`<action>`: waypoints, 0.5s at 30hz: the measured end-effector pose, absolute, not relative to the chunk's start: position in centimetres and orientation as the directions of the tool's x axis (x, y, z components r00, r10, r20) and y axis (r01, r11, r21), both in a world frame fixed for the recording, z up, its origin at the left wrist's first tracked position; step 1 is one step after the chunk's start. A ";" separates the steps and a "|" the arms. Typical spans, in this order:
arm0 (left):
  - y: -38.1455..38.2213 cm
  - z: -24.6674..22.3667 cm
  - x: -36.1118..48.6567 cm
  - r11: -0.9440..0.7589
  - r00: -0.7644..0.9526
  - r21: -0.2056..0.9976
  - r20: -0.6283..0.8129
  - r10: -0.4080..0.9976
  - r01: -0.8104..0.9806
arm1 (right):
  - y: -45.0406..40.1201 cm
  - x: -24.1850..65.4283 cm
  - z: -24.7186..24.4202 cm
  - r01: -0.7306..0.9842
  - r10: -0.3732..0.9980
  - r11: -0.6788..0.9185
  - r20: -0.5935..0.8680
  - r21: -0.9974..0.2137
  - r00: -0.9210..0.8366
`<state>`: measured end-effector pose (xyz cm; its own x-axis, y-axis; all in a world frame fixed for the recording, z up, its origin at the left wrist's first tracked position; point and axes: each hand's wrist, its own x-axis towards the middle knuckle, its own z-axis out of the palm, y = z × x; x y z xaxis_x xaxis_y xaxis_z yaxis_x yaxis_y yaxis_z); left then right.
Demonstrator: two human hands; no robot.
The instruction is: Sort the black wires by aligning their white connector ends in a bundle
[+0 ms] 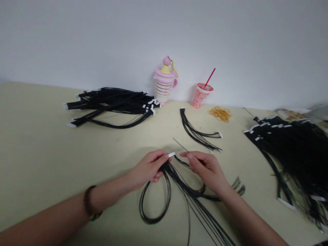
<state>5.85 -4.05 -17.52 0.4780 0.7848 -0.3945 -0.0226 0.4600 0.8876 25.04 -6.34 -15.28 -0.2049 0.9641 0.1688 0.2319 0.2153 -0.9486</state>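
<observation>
Near the middle of the table, my left hand [153,165] is closed on a bundle of thin black wires [176,177], just below a small white connector [171,154] at its thumb tip. One part of the bundle loops below that hand, and loose strands run down to the lower right. My right hand [205,167] pinches a single thin dark wire [180,144], whose free end points up and left. A few wires run from the connector toward the right hand. Their ends beneath the right palm are hidden.
Finished-looking black wire bundles [112,102] lie back left, with a large dark heap [294,147] at right. A smaller harness [192,131] lies beyond my hands. Near the wall stand a pink-lidded mug [163,85] and a red-strawed cup [201,95], beside yellow rubber bands [220,113].
</observation>
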 end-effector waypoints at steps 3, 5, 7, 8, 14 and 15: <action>-4.0 -17.5 5.8 0.472 0.447 0.882 -0.413 0.794 -0.024 | -5.4 27.0 -14.1 -0.044 0.983 0.181 0.182 -0.982 -0.015; -4.0 -17.5 5.8 0.475 0.432 0.879 -0.417 0.800 -0.031 | -4.8 28.8 -13.0 -0.188 0.965 0.236 0.207 -0.953 0.164; -4.1 -17.6 5.8 0.466 0.430 0.884 -0.405 0.807 -0.042 | -4.3 30.6 -12.0 -0.241 0.919 0.310 0.225 -0.920 0.324; -4.1 -17.7 5.8 0.460 0.431 0.887 -0.398 0.810 -0.045 | -4.2 31.4 -11.7 -0.241 0.895 0.336 0.230 -0.910 0.382; -4.0 -17.8 5.8 0.471 0.436 0.881 -0.404 0.804 -0.052 | -3.5 33.7 -11.6 -0.092 0.761 0.428 0.304 -0.899 0.573; -4.0 -17.8 5.8 0.470 0.439 0.881 -0.403 0.803 -0.052 | -3.4 33.7 -11.7 -0.082 0.751 0.428 0.304 -0.900 0.586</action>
